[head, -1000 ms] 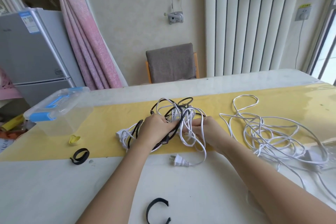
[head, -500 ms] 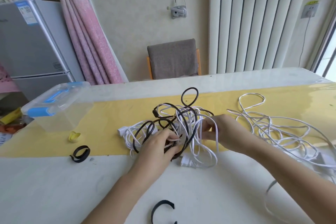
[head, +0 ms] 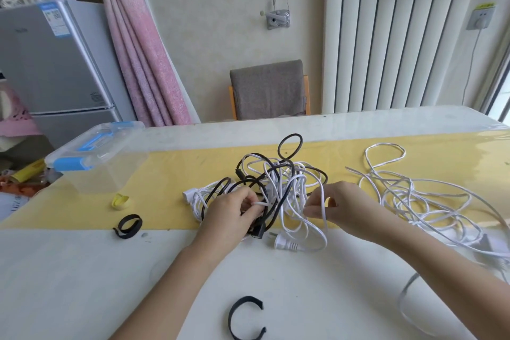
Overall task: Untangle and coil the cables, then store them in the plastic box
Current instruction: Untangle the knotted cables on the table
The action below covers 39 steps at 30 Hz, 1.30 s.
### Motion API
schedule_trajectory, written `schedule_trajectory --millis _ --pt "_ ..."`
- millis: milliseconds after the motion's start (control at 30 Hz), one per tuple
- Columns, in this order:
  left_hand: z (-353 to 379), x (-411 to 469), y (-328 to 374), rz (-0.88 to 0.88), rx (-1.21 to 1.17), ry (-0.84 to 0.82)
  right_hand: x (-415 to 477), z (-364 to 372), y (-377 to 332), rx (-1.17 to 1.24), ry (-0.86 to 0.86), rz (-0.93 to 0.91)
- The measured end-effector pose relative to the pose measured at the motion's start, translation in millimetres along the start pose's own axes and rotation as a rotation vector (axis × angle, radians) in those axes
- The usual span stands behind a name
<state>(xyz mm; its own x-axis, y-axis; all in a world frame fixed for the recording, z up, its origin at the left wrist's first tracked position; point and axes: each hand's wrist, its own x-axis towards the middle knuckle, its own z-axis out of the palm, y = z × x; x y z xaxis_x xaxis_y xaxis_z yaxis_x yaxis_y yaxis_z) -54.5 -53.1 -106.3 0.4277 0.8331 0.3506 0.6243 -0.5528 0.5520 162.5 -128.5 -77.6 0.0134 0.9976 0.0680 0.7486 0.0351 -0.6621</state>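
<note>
The curled fingers (head: 249, 210) of the left hand (head: 231, 218) pinch a thin white strand (head: 260, 203) at the near-left side of a tangled bundle of black and white cables (head: 278, 179). The right hand (head: 345, 207) pinches another white loop between thumb and forefinger (head: 317, 197) at the bundle's right side. A white two-pin plug (head: 285, 243) and a black connector (head: 258, 232) lie at the bundle's near edge. The bundle sits on a yellow strip (head: 171, 174) across the white table (head: 69, 270). A loose heap of white cable (head: 414, 196) spreads to the right. The clear plastic box with blue latches (head: 93, 160) stands well apart at the left, a black strap loop (head: 128, 225) lying between.
</note>
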Motion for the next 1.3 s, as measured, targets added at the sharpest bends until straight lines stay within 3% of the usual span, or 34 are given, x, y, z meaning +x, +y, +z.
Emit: schedule_trajectory --millis 200,300,367,533,733,833,933,1133,1300 --pt "3.6 10.4 6.0 -0.053 -0.012 0.0 1.1 -3.4 -1.2 -0.111 0.044 0.071" --pt "-7.7 28.7 15.8 -0.049 0.133 -0.105 9.8 -3.5 -2.8 -0.218 -0.007 0.197" --pt "-18.8 49.3 18.8 -0.08 0.162 -0.208 15.1 -6.5 -6.9 -0.132 -0.064 0.219" --pt "-45.0 82.2 20.9 -0.202 -0.329 -0.442 28.9 -21.7 -15.7 0.411 -0.119 0.204" --pt "-50.7 84.2 9.2 -0.554 -0.841 -0.501 52.9 -44.5 -11.3 0.43 0.06 0.181" --pt "-47.8 80.9 15.8 -0.642 -0.927 -0.518 53.2 -47.3 -14.8 0.456 0.048 0.101" --pt "-48.0 82.4 18.7 -0.689 -0.998 -0.537 50.9 -42.0 -21.5 0.572 -0.103 0.012" --pt "-51.7 83.7 32.1 -0.634 -1.084 -0.612 44.0 -35.9 -26.9 0.685 -0.315 -0.029" --pt "-62.8 79.8 36.4 -0.566 -1.037 -0.693 39.1 -48.5 -17.7 0.811 -0.12 0.092"
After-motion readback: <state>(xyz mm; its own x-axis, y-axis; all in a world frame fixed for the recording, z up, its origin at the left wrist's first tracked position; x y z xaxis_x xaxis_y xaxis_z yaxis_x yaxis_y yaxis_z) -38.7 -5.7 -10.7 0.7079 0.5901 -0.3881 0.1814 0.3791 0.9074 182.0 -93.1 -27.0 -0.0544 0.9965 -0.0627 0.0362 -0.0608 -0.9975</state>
